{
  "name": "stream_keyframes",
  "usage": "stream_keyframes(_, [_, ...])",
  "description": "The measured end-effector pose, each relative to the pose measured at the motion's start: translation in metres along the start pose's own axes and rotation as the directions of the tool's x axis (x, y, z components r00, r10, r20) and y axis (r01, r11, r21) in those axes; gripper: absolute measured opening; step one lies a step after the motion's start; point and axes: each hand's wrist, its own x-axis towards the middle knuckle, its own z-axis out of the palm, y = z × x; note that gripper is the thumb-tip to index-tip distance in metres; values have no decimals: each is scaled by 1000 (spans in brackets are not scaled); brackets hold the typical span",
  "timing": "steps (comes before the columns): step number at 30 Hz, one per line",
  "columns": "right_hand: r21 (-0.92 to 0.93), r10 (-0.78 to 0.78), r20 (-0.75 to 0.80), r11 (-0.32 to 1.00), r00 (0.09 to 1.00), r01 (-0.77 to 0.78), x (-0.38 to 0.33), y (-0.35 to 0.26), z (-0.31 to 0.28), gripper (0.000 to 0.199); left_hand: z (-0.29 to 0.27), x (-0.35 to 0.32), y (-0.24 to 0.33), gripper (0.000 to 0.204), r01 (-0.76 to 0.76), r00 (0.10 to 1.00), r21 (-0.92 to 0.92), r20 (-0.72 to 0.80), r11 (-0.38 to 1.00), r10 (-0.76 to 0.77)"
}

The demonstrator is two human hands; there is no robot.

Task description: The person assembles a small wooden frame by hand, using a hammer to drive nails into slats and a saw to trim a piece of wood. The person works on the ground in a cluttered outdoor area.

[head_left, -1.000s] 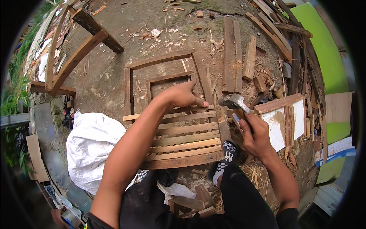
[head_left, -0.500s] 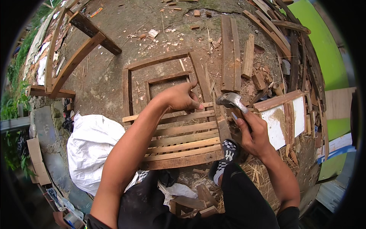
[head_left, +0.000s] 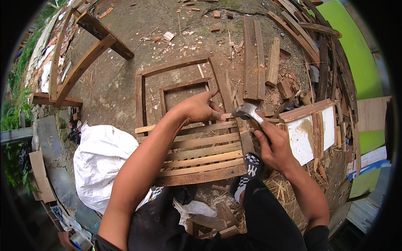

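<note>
A wooden frame (head_left: pixel 175 66) lies in front of me, with several slats (head_left: pixel 203 150) across its near half. My left hand (head_left: pixel 199 108) is over the farthest slat's right end, fingers bent and pressed together at the slat. One finger stretches toward the frame's right rail (head_left: pixel 220 81). Whatever the fingertips hold, if anything, is too small or hidden. My right hand (head_left: pixel 274 146) grips a hammer (head_left: pixel 247 113) by its handle. The hammer's metal head is beside the right rail, just right of my left fingertips.
A white sack (head_left: pixel 104 165) is at the left. Long boards (head_left: pixel 252 58) and a wood pile (head_left: pixel 331 75) are on the right. A curved wooden piece (head_left: pixel 86 67) stands at the far left. My shoe (head_left: pixel 252 164) is close to the frame's near right corner.
My right hand has moved the hammer slightly left and up, closer to my left fingertips. My left hand stays at the slat's end, nearly still.
</note>
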Motion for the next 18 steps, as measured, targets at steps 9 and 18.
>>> stream_keyframes(9, [19,72,25,997,997,-73,0,-1,1,56,-1,4,-1,113,12,999,-163,40,986,-5])
stream_keyframes(18, [-35,6,9,999,1000,-5,4,-3,-3,55,0,4,-5,107,-25,999,-108,33,994,29])
